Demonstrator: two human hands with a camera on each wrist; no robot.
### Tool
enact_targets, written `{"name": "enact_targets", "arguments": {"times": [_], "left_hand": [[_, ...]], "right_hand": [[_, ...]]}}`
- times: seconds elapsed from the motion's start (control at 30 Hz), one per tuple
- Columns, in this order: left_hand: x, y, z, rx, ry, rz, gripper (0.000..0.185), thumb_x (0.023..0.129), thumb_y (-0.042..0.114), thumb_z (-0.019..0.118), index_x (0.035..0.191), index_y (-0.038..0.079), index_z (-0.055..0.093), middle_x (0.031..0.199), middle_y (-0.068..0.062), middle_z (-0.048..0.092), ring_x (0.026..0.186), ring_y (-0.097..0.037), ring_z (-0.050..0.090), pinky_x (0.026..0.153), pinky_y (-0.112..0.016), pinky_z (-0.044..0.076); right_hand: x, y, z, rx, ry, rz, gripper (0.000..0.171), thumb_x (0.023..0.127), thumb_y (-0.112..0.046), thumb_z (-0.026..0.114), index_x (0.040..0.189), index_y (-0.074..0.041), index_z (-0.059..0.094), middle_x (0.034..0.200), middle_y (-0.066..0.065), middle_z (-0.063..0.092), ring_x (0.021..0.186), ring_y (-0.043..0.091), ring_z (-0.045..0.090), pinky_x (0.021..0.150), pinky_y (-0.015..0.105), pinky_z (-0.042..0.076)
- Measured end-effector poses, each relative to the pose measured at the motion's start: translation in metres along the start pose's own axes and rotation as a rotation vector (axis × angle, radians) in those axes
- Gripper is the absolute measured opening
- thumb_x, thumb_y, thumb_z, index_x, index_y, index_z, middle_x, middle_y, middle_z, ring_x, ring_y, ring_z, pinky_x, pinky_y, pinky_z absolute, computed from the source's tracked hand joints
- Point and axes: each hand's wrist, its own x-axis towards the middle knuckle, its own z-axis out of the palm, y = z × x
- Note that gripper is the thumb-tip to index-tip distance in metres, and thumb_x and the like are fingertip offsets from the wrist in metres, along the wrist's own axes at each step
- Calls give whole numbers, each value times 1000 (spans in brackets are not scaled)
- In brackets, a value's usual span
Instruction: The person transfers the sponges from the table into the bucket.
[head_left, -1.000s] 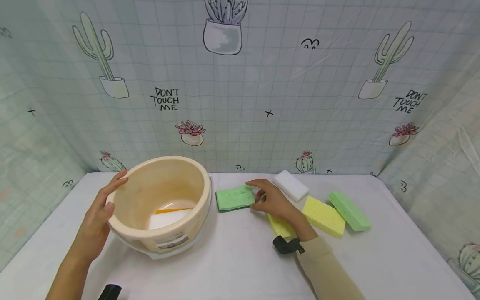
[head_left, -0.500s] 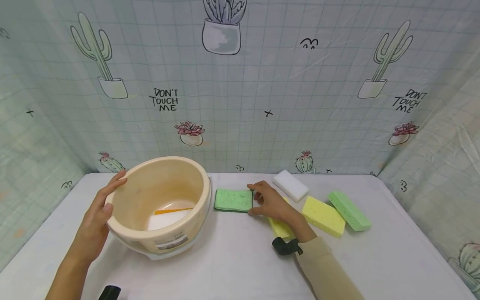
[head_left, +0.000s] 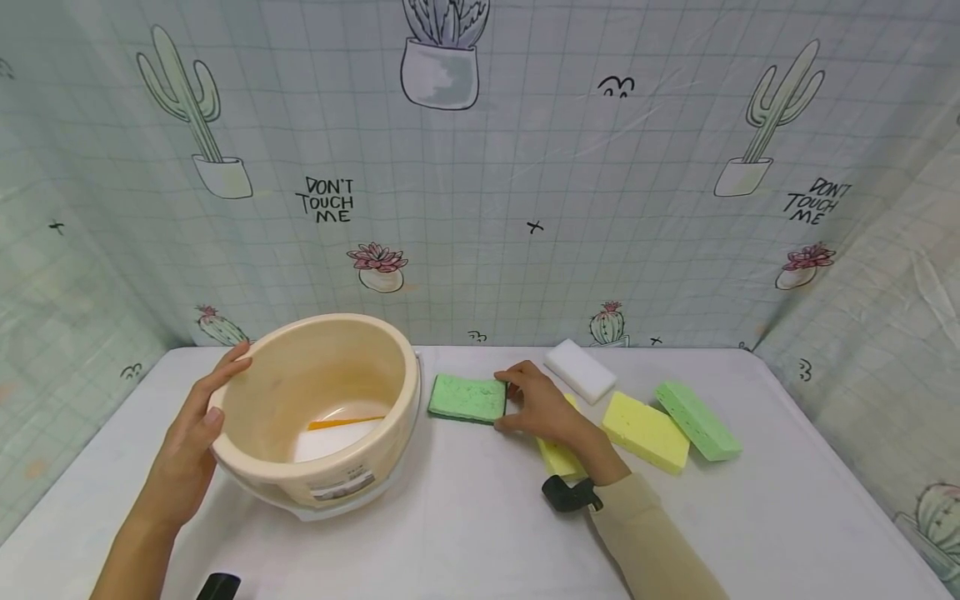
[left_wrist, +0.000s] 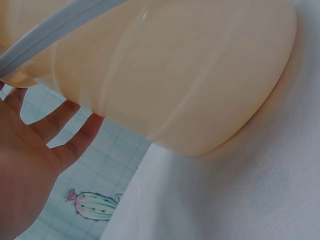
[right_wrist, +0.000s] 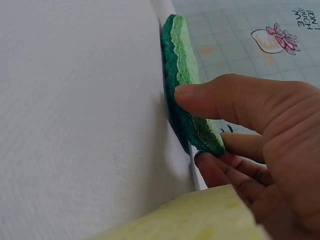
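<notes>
A cream plastic bucket [head_left: 273, 460] stands on the left, its wide opening toward me. My left hand [head_left: 187, 442] holds its left rim, and the left wrist view shows fingers [left_wrist: 75, 137] against the outer side. Inside lie a white block [head_left: 337, 440] and a thin orange edge [head_left: 345, 422]. To the right of the bucket, a green scouring sponge [head_left: 468, 397] with a dark green underside rests on the table. My right hand [head_left: 543, 408] pinches its right end, with the thumb [right_wrist: 200, 97] along the near edge and fingers at the end and far side.
A yellow sponge [head_left: 558, 458] lies partly under the right wrist. Farther right are a white sponge [head_left: 581, 371], another yellow sponge [head_left: 647, 433] and a light green sponge [head_left: 697, 421]. A patterned cloth [head_left: 480, 167] hangs behind the white table [head_left: 450, 533].
The green sponge has turned slightly and sits a touch farther left, with the right hand's fingers on its end. The left hand and bucket have kept their place.
</notes>
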Motion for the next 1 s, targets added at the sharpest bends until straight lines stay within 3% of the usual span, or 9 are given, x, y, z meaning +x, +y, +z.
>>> {"name": "enact_targets", "arguments": {"times": [0.3,0.53,0.67,1.0], "left_hand": [[0,1,1,-23,-7,18,49,101,18,30,147,1,29,159,-5,11,144,-20,6,103,-16,27],[1,3,2,-26,-13,41,49,101,17,30,147,2,30,159,-5,12,144,-20,6,103,-16,26],[2,2,3,-37,-38,84,48,101,14,29,147,1,30,159,-6,12,144,-21,6,104,-16,26],[0,2,1,-35,-41,101,48,101,14,30,147,3,31,159,-6,12,144,-20,7,103,-16,26]], "right_hand": [[-2,-4,-13,58,52,-27,66,70,-8,84,129,1,56,113,8,50,97,20,55,89,33,48],[-8,-18,-27,83,98,-88,65,72,-6,83,130,3,54,119,13,48,98,23,54,90,33,48],[-11,-25,-32,92,115,-94,65,73,-7,82,130,2,54,120,11,48,98,21,54,90,33,48],[-22,-48,-54,116,160,-139,62,73,-10,83,129,-3,57,119,7,50,99,20,56,91,32,47]]}}
